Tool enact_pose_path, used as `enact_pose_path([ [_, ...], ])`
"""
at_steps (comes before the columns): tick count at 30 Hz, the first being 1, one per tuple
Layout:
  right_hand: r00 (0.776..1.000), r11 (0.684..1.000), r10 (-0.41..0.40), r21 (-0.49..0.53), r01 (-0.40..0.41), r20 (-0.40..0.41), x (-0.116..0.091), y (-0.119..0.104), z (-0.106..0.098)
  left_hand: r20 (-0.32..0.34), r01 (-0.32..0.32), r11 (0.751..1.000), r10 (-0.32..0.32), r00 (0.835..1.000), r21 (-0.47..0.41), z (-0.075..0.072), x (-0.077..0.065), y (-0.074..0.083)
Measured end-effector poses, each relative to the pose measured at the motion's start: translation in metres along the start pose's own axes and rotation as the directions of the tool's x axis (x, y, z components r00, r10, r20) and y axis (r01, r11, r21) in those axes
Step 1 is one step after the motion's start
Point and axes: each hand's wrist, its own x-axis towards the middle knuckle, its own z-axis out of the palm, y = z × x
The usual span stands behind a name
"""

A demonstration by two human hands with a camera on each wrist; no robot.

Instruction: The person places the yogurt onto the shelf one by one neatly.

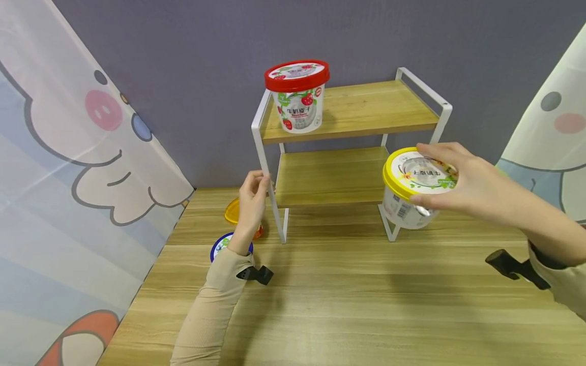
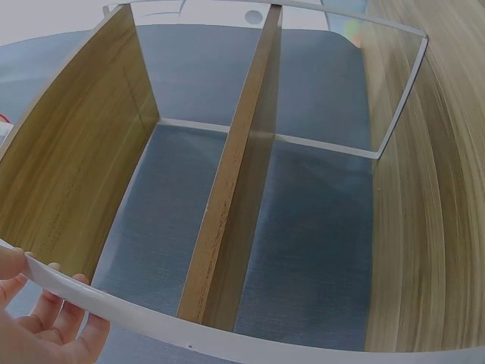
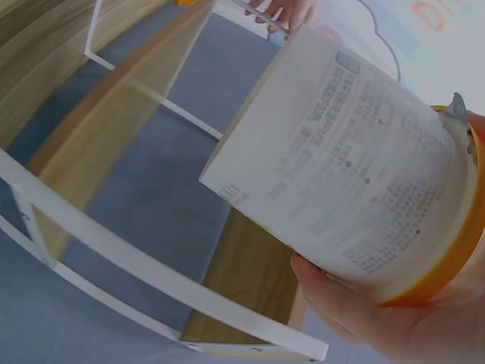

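A two-tier rack (image 1: 357,109) with wooden boards and a white metal frame stands on the table. My left hand (image 1: 253,203) grips its left upright; in the left wrist view the thumb and fingers (image 2: 68,322) lie around the white bar. In my right hand (image 1: 478,185) is a yogurt tub with a yellow lid (image 1: 398,175), held by the lid's rim. It is in the air before the rack's right side, tilted, its printed white wall (image 3: 333,159) filling much of the right wrist view. A red-lidded strawberry tub (image 1: 297,96) sits on the top board's left end.
Behind my left forearm, on the table (image 1: 320,305), are a blue-lidded tub (image 1: 221,245) and an orange-yellow lid (image 1: 232,211), both partly hidden. A grey wall (image 1: 183,76) rises behind the rack. Cartoon-printed curtains (image 1: 59,152) hang at both sides.
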Motion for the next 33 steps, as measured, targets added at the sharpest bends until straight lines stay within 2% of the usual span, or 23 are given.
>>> enact_pose_path([
  [4,1.000,1.000,0.003,-0.023,-0.003,0.010,0.007,-0.006,-0.009,0.003,-0.006,1.000,0.006,1.000,-0.002,0.000,0.000,0.000],
  [12,0.999,0.995,-0.019,-0.096,0.016,-0.031,0.030,-0.013,-0.029,0.002,-0.005,1.000,0.005,1.000,-0.017,0.000,-0.001,0.001],
  [21,0.999,0.995,0.034,-0.096,-0.034,-0.007,0.055,-0.011,-0.047,0.001,0.018,1.000,-0.018,1.000,-0.008,0.000,-0.001,0.003],
  [29,0.994,0.993,0.101,-0.063,-0.099,0.029,0.077,-0.011,-0.064,0.002,0.029,0.999,-0.029,1.000,0.019,0.003,-0.007,0.028],
  [33,0.989,0.991,0.134,-0.011,-0.134,0.064,0.088,-0.012,-0.071,0.002,0.027,0.999,-0.027,1.000,0.025,0.003,-0.008,0.030],
])
